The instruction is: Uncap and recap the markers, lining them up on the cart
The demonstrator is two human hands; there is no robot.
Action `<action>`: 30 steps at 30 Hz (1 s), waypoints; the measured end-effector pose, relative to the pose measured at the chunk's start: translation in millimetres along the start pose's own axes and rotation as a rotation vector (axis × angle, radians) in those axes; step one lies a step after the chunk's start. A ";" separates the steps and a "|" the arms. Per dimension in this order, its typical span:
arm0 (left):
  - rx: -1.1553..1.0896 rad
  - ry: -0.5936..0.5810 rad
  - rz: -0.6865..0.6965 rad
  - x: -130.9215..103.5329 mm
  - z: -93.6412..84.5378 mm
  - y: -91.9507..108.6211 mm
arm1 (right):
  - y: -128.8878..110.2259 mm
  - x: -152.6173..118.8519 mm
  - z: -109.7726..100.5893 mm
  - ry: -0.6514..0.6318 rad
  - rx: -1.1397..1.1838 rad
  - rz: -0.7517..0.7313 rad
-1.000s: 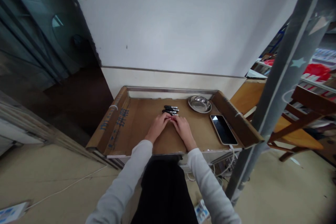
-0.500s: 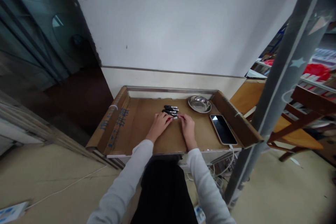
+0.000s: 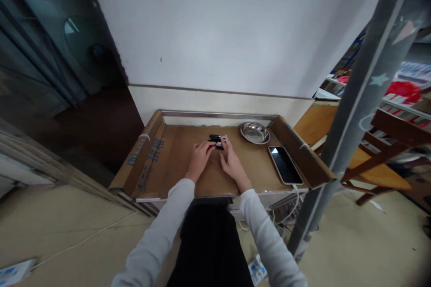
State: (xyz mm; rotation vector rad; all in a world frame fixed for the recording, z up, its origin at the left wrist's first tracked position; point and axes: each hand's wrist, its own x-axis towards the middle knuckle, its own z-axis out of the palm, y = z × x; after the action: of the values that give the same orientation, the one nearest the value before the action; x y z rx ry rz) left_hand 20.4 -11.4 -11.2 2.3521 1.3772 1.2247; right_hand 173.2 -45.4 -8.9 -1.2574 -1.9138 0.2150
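Several black pens (image 3: 215,137) lie side by side on the brown cardboard surface (image 3: 178,143), just beyond my hands. My left hand (image 3: 200,157) is closed on a red pen (image 3: 211,147) at the near side of the black ones. Close by on the right, my right hand (image 3: 232,162) has its thumb and fingers apart, the fingertips over the right ends of the pens. Whether those fingertips touch a pen is too small to tell.
A round metal dish (image 3: 255,133) sits at the back right of the cardboard tray. Nearer is a phone (image 3: 285,165) with a white cable. Raised cardboard sides (image 3: 305,154) flank the surface; a grey pole (image 3: 350,112) and wooden chair (image 3: 377,168) stand right.
My right hand has let go of the red pen's right end, opened, and moved slightly left and forward. The red pen and my left hand have shifted up and left, against the black pens.
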 end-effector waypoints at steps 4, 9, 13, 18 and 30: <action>0.145 0.179 -0.163 3.4 -4.2 -13.5 | 9.3 1.1 -0.2 0.091 -0.120 0.041; 0.216 0.175 -0.294 13.7 -4.7 -43.9 | 18.2 -0.1 0.5 0.068 -0.313 0.109; 0.218 0.147 -0.275 12.2 -7.5 -43.0 | 17.7 -0.5 2.5 0.048 -0.399 0.126; -0.046 -0.097 -0.049 -14.3 -27.8 -28.0 | 19.4 0.2 4.8 0.065 -0.403 0.133; -0.111 -0.250 -0.031 -12.1 -16.5 -16.8 | 19.4 -1.1 5.0 0.063 -0.393 0.140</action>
State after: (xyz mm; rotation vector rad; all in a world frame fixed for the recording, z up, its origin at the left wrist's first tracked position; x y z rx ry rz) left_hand -5.3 -15.5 -15.6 2.3051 1.2279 0.9337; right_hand 183.2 -35.4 -23.1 -1.6374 -1.8716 -0.1359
